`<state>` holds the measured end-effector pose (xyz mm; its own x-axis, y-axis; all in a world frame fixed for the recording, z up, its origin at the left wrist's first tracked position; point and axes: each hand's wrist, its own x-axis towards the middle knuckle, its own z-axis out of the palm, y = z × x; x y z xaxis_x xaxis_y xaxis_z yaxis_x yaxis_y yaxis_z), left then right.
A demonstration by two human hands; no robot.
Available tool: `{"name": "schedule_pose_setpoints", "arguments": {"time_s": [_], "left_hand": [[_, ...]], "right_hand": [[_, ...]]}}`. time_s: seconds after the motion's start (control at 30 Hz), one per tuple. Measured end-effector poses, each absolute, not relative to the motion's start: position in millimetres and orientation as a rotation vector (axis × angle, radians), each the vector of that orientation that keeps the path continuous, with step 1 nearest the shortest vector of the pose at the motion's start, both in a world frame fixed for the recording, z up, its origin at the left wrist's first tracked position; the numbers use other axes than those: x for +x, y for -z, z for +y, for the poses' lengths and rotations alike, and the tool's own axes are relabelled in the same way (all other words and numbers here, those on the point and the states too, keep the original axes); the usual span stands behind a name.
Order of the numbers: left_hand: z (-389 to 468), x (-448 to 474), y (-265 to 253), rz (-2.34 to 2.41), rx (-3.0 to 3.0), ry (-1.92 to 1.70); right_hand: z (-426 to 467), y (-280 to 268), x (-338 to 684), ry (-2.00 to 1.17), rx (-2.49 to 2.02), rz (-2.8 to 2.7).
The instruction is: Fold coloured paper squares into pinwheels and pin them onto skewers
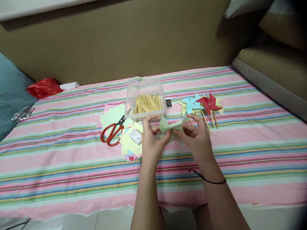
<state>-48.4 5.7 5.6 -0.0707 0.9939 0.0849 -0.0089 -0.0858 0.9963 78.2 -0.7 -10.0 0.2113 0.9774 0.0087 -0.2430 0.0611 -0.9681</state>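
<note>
While the head view has the left hand (153,137) and right hand (196,135) half-curled, thumbs and fingers pinching a folded green paper (177,124) by the clear box's (144,87) near edge, striped cloth (72,150) spreads widely left of the scissors (119,124) and right of the pinwheels (192,103).

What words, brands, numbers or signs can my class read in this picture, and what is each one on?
White card on the yellow paper: lines of print and small marks, too small and blurred to quote.
No other text can be made out, including on the held pale green paper, scissors, clear box or pinwheels.
</note>
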Motion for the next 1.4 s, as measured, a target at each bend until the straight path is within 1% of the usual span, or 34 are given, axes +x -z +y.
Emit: {"name": "schedule_pose_setpoints", "arguments": {"time_s": [0.57,1.4], "left_hand": [[10.1,-48.5,-2.1,1.107,1.221,-1.383],[10.2,-51.1,-1.0,1.082,1.135,-1.326]], "right_hand": [[-0.9,8.8,76.0,-1.109,-1.061,-0.956],[-0.6,12.0,77.9,-1.137,-1.039,-0.96]]}}
